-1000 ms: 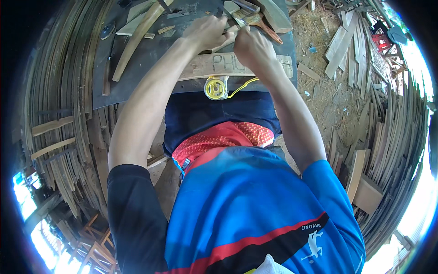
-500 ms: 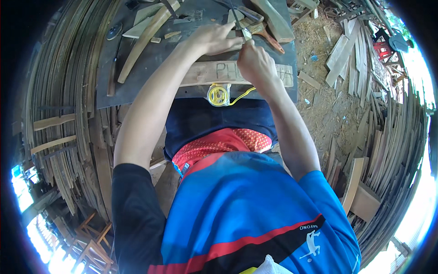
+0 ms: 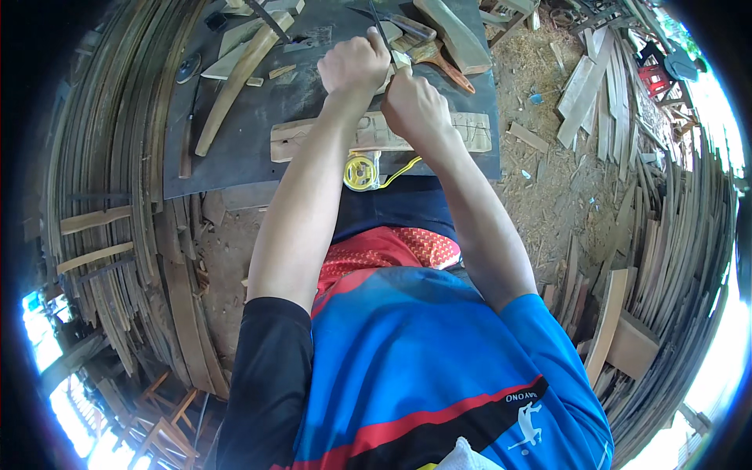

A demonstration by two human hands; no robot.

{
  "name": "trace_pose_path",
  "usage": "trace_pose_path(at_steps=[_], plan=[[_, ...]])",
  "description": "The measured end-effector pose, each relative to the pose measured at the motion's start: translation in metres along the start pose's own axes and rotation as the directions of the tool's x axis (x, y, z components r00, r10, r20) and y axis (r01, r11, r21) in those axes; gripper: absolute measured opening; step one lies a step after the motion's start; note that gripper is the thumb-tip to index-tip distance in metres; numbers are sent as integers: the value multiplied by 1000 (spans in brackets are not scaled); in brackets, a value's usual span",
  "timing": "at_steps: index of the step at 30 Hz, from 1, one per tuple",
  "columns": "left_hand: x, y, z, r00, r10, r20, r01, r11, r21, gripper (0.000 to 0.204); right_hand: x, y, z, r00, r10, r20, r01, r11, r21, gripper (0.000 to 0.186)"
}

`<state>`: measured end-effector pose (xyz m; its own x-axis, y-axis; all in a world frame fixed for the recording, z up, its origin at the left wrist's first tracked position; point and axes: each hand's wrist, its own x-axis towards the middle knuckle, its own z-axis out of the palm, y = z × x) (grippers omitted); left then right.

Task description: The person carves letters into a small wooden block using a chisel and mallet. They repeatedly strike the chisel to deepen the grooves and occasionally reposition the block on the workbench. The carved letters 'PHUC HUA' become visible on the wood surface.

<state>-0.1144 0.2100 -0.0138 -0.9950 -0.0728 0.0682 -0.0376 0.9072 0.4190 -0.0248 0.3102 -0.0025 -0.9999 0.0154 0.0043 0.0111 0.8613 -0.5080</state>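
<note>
My right hand [image 3: 417, 102] is closed around the near end of a long, thin dark-bladed tool [image 3: 381, 30], pale where it leaves the fist; its exact kind is unclear. Just left of the blade, my left hand [image 3: 352, 64] is curled closed, and whatever its fingers hold is hidden. Under both wrists, near the table's front edge, lies a wooden board [image 3: 474, 133] with letters marked on it, partly covered by my forearms. A yellow tape measure [image 3: 361, 171] sits at that edge beside the board.
On the dark table [image 3: 235, 168] lie a curved wooden piece [image 3: 235, 94], a paintbrush [image 3: 450, 69], a thick wooden block [image 3: 454, 35] and small offcuts. Stacked planks [image 3: 117, 157] line the left, more timber [image 3: 658, 274] the right. Wood shavings [image 3: 540, 117] cover the floor.
My left hand has gone from outstretched fingers to a closed curl. The view has shifted, so more of the marked board shows on the left. My right hand still grips the tool.
</note>
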Motion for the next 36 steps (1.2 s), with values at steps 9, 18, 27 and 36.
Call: trace_pose_path(at_steps=[9,18,27,36], plan=[[-19,-23,17,939,45,-341,-199,878,-434,45,4,0,0,997,74,33,-74,997,28,28],[14,-7,57,663,-12,-748,-197,962,-190,47,15,-6,4,998,64,20,-64,998,24,28],[10,-13,66,581,35,-813,-346,915,-208,45,-34,-9,-4,994,101,46,-102,995,15,27],[12,-14,67,591,54,-805,-388,894,-225,42,5,-9,6,998,69,-7,-68,994,87,27]])
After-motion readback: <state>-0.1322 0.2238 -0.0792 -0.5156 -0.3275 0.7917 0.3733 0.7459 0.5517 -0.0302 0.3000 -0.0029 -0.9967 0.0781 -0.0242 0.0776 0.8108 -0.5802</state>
